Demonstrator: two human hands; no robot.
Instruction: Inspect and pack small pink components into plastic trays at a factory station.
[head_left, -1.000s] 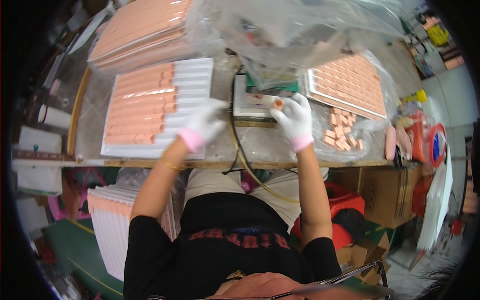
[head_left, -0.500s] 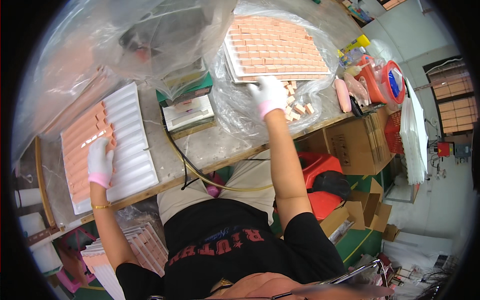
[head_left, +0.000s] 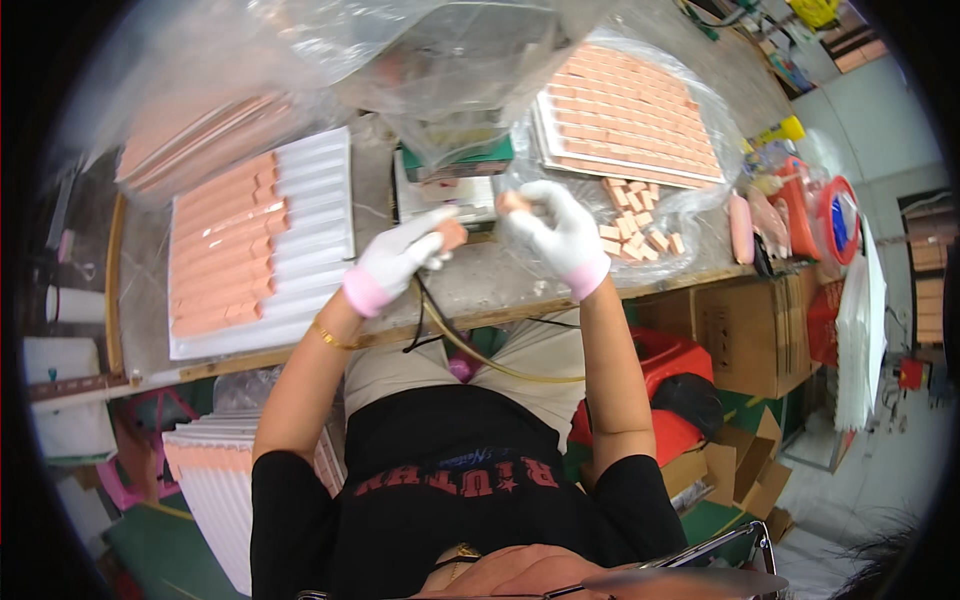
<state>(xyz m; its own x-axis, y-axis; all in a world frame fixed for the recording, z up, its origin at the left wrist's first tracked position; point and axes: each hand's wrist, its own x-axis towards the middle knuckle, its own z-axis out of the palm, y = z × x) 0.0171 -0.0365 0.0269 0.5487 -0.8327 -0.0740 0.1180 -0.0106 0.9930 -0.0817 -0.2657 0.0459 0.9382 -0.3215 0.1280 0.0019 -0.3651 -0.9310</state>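
Observation:
My left hand (head_left: 398, 258), in a white glove with a pink cuff, pinches a peach-coloured block (head_left: 453, 235) in front of the green-based machine (head_left: 460, 162). Just right of it, my gloved right hand (head_left: 562, 232) grips another small peach block (head_left: 512, 202), partly hidden by the fingers. On the left lies a white ridged tray (head_left: 322, 215), its left part covered by rows of peach pieces (head_left: 222, 255). At the right, a stack of trays filled with peach blocks (head_left: 630, 115) rests on clear plastic, with several loose blocks (head_left: 630, 222) beside its near edge.
Clear plastic sheeting (head_left: 300, 60) drapes over the machine and the far left. A yellow hose (head_left: 455, 345) hangs at the table's front edge. Right of the loose blocks stand a pink bottle (head_left: 741, 230) and a red basket (head_left: 795, 195). Cardboard boxes (head_left: 750, 335) sit below the table.
My left hand has left the ridged tray and moved right with a block. My right hand has come away from the loose blocks toward the machine, holding a block. The view has shifted.

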